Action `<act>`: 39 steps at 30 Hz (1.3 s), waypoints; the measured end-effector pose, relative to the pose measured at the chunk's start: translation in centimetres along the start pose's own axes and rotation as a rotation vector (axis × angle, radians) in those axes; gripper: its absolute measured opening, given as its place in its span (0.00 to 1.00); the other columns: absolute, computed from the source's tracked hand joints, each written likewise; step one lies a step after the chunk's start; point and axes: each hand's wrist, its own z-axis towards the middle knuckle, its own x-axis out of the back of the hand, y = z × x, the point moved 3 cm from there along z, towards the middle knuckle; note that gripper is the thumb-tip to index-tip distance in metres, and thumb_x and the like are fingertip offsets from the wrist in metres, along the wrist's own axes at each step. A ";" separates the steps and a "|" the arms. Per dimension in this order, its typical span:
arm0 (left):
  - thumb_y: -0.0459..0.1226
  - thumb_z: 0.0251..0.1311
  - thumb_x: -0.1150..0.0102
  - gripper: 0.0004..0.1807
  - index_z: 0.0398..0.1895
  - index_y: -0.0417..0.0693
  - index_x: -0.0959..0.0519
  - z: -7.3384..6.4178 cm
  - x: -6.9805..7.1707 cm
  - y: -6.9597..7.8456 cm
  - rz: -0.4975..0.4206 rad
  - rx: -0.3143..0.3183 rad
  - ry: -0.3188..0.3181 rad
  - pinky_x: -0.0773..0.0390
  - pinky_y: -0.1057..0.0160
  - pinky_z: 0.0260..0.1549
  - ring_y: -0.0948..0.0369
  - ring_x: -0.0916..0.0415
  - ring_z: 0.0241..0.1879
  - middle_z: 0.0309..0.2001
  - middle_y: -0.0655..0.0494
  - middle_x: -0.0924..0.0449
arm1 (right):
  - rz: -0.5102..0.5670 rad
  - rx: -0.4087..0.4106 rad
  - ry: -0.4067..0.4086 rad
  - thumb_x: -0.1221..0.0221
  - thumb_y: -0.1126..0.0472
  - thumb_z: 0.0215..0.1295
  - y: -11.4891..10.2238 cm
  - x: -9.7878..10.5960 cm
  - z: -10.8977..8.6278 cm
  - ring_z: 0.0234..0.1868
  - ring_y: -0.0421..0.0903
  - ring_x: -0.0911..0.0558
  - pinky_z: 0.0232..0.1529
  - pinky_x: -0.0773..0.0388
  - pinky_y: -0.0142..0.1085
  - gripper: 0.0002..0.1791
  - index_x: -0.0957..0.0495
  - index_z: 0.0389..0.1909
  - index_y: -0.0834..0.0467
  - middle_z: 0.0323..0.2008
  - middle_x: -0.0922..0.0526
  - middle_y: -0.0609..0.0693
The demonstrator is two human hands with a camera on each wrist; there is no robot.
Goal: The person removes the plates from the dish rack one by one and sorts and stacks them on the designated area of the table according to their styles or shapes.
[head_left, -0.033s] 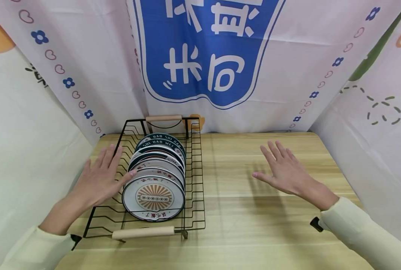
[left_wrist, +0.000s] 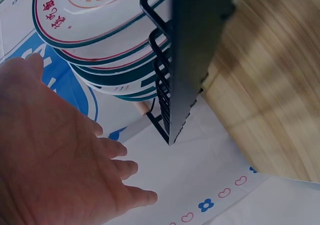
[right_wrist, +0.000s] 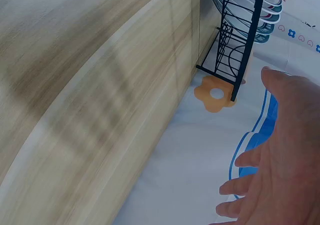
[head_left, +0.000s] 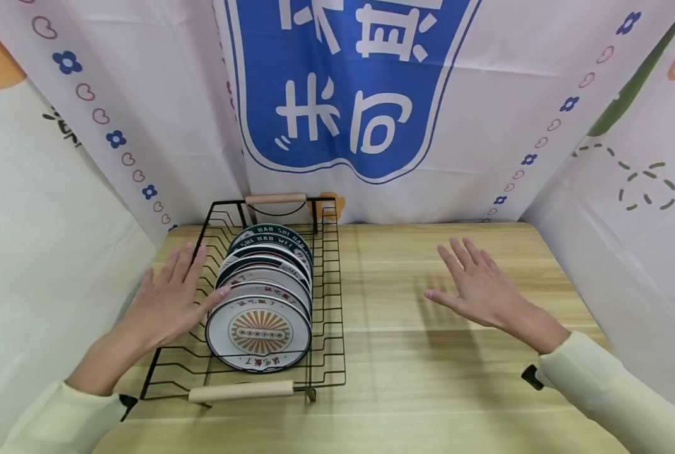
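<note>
Several round plates [head_left: 260,333] stand on edge in a row in a black wire dish rack [head_left: 328,315] on the left of the table. The front plates are white with a dark rim and an orange sunburst; those behind have dark green rims. My left hand [head_left: 170,299] hovers over the rack's left side, fingers straight and thumb out toward the plates, holding nothing. To the right, my right hand [head_left: 479,287] is held above the bare wood, palm down with fingers straight, its shadow below. The right wrist view shows that hand [right_wrist: 285,160] apart from the rack [right_wrist: 245,50].
The rack has a wooden handle [head_left: 241,391] at the front and another [head_left: 275,198] at the back. A light wood table [head_left: 405,378] lies beneath. White printed cloth [head_left: 485,126] with a blue sign hangs behind and along both sides.
</note>
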 end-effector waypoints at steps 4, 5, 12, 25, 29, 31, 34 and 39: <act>0.68 0.78 0.64 0.54 0.86 0.42 0.70 -0.3 -0.1 0.0 -0.012 -0.006 0.006 0.66 0.20 0.72 0.30 0.68 0.82 0.85 0.34 0.76 | -0.007 0.023 0.002 0.49 0.25 0.73 -0.5 0.1 0.4 0.84 0.68 0.53 0.79 0.53 0.68 0.56 0.48 0.84 0.64 0.83 0.50 0.68; 0.67 0.78 0.64 0.53 0.86 0.43 0.70 -0.4 -0.1 0.0 -0.021 -0.010 0.009 0.66 0.20 0.72 0.30 0.68 0.82 0.85 0.35 0.76 | -0.010 0.034 0.008 0.50 0.25 0.73 -0.8 0.2 0.5 0.84 0.68 0.51 0.79 0.52 0.67 0.56 0.47 0.84 0.64 0.83 0.48 0.68; 0.63 0.81 0.63 0.50 0.86 0.44 0.70 -2.0 -0.2 -0.5 -0.074 -0.021 0.035 0.68 0.24 0.74 0.30 0.67 0.82 0.85 0.35 0.75 | -0.033 0.142 0.075 0.44 0.28 0.73 -4.3 2.3 1.8 0.74 0.66 0.29 0.70 0.31 0.64 0.50 0.35 0.79 0.62 0.73 0.28 0.64; 0.59 0.81 0.54 0.49 0.87 0.46 0.67 -4.9 -2.1 -0.7 -0.156 -0.051 0.079 0.64 0.31 0.79 0.30 0.58 0.81 0.84 0.30 0.60 | -0.027 0.446 0.081 0.37 0.40 0.74 -14.4 5.3 4.6 0.62 0.57 0.16 0.61 0.17 0.52 0.36 0.24 0.71 0.62 0.63 0.17 0.59; 0.56 0.80 0.50 0.50 0.88 0.45 0.65 -5.7 -3.0 -0.8 -0.159 -0.067 0.114 0.64 0.31 0.79 0.29 0.52 0.79 0.84 0.31 0.57 | 0.009 0.535 0.021 0.36 0.41 0.74 -17.7 5.0 5.4 0.61 0.54 0.16 0.64 0.19 0.49 0.35 0.25 0.71 0.60 0.64 0.17 0.58; 0.56 0.80 0.48 0.51 0.87 0.44 0.65 -6.0 -3.5 -0.9 -0.157 -0.066 0.119 0.67 0.33 0.79 0.29 0.51 0.79 0.84 0.31 0.57 | 0.015 0.576 -0.002 0.36 0.42 0.75 -19.3 4.7 6.0 0.61 0.53 0.16 0.64 0.18 0.47 0.34 0.24 0.71 0.59 0.64 0.17 0.56; 0.56 0.79 0.49 0.51 0.87 0.44 0.66 -6.3 -4.2 -0.9 -0.155 -0.056 0.105 0.74 0.37 0.80 0.30 0.54 0.80 0.84 0.30 0.58 | 0.018 0.623 -0.033 0.36 0.42 0.74 -21.4 4.2 6.9 0.59 0.49 0.15 0.61 0.17 0.43 0.33 0.24 0.71 0.59 0.63 0.16 0.55; 0.56 0.79 0.49 0.51 0.87 0.42 0.65 -6.1 -5.1 -0.7 -0.131 -0.063 0.114 0.82 0.45 0.79 0.38 0.68 0.84 0.85 0.32 0.61 | 0.032 0.672 -0.055 0.34 0.45 0.74 -23.5 3.3 7.9 0.53 0.44 0.13 0.55 0.16 0.34 0.32 0.23 0.69 0.61 0.58 0.14 0.52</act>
